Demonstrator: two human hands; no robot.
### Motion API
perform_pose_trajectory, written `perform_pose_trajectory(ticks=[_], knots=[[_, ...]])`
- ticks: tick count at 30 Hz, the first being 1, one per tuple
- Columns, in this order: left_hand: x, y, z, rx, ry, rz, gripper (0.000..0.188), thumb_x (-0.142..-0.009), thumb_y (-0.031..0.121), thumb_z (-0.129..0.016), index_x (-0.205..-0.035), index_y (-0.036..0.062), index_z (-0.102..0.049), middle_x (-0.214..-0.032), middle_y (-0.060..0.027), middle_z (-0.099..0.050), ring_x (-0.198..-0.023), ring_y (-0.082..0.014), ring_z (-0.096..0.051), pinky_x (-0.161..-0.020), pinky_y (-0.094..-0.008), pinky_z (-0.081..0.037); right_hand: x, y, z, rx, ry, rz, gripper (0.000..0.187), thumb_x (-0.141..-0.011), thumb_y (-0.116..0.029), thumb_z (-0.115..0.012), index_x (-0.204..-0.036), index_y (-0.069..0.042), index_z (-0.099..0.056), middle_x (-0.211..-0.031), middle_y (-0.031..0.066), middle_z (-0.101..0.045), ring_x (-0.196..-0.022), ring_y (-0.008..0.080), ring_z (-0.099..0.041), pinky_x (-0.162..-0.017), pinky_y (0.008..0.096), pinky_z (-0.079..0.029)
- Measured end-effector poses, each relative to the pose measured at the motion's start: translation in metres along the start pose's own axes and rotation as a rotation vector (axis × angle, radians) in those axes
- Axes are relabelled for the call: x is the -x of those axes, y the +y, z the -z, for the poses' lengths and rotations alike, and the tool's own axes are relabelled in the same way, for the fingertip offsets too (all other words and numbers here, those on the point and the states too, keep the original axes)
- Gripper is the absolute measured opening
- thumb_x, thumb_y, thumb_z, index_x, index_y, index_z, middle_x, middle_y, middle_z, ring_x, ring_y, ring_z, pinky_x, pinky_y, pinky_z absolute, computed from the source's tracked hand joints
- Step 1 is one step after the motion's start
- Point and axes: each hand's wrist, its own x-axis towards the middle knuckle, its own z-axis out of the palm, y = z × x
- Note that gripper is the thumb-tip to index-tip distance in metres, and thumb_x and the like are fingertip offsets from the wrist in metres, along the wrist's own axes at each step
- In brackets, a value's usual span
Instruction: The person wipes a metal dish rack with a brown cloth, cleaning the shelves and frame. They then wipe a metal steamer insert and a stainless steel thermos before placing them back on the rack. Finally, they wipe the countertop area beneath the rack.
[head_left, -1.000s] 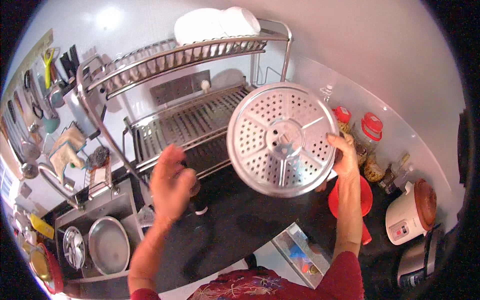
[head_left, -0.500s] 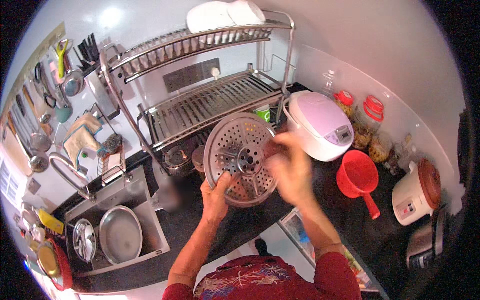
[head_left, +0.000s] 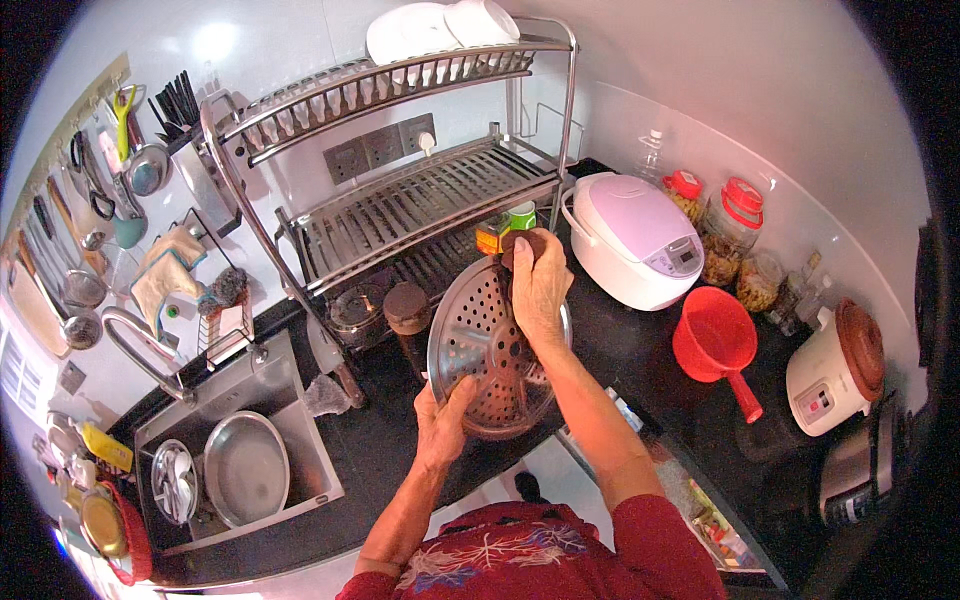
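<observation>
Far left: red basin [head_left: 133, 540], partly covered by stacked ware, blurring into the dark rim. Sink [head_left: 308, 440]: round metal pan [head_left: 245, 468] beside a bowl [head_left: 160, 500] of cutlery, single pieces hard to separate. Left hand [head_left: 440, 425]: closed on the lower left edge of the disc, thumb on its face, fingers hidden behind. Perforated metal disc [head_left: 488, 365]: tilted, held over the black counter [head_left: 635, 355], right portion masked by the right forearm. Right hand [head_left: 542, 290]: curled round a dark brown pad [head_left: 525, 243] at the disc's upper edge, fingertips obscured. Rice cooker [head_left: 640, 235], white and lilac: panel markings illegible. Cream cooker [head_left: 820, 390], brown lid: panel lettering too small to read.
</observation>
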Motion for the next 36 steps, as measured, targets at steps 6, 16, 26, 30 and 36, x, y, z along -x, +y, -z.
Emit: perform_pose_trajectory(ticks=[6,16,26,30,36], knots=[[-0.011,-0.001,0.01,-0.038,0.134,-0.222,0.035,-0.097,0.03,-0.043,-0.112,0.0004,-0.054,-0.096,-0.001,-0.057,-0.084,-0.0085,-0.051,-0.073,-0.0259,-0.045,0.094,-0.021,-0.001,-0.205,-0.312,0.454,0.039,-0.087,-0.021,-0.054,-0.118,0.0,-0.048,-0.124,0.0217,-0.048,-0.117,0.0383,-0.044,-0.1,0.0452,-0.032],[-0.006,0.001,0.009,0.014,0.138,-0.139,0.038,-0.093,0.028,-0.049,-0.12,0.0015,-0.047,-0.105,-0.008,-0.058,-0.092,-0.021,-0.059,-0.08,-0.0379,-0.05,0.037,-0.048,0.005,-0.046,-0.463,0.572,0.045,-0.076,-0.019,-0.063,-0.118,-0.009,-0.048,-0.135,0.0135,-0.043,-0.123,0.0338,-0.041,-0.099,0.0478,-0.028],[-0.017,0.022,0.003,0.335,0.285,-0.211,0.035,-0.094,0.023,-0.051,-0.121,0.0014,-0.05,-0.112,-0.0072,-0.056,-0.098,-0.0178,-0.056,-0.086,-0.035,-0.047,0.108,0.027,0.021,0.085,-0.345,0.167,0.064,-0.075,-0.013,-0.064,-0.13,0.004,-0.036,-0.127,0.0274,-0.042,-0.121,0.0454,-0.037,-0.102,0.0516,-0.026],[-0.024,0.017,0.004,0.24,0.294,-0.198,0.039,-0.095,0.03,-0.048,-0.122,0.0017,-0.047,-0.112,-0.0092,-0.056,-0.101,-0.02,-0.056,-0.086,-0.0345,-0.046,0.134,-0.017,0.028,-0.019,-0.5,0.503,0.063,-0.069,-0.018,-0.07,-0.124,-0.004,-0.044,-0.13,0.0211,-0.043,-0.12,0.04,-0.04,-0.097,0.0509,-0.03],[-0.023,0.009,-0.001,0.164,0.256,-0.133,0.042,-0.095,0.034,-0.046,-0.123,0.0035,-0.046,-0.112,-0.009,-0.056,-0.095,-0.0208,-0.059,-0.078,-0.0351,-0.05,0.058,-0.024,0.012,0.128,-0.466,0.624,0.051,-0.074,-0.029,-0.063,-0.119,-0.009,-0.049,-0.14,0.0124,-0.038,-0.126,0.0327,-0.037,-0.1,0.0472,-0.028]])
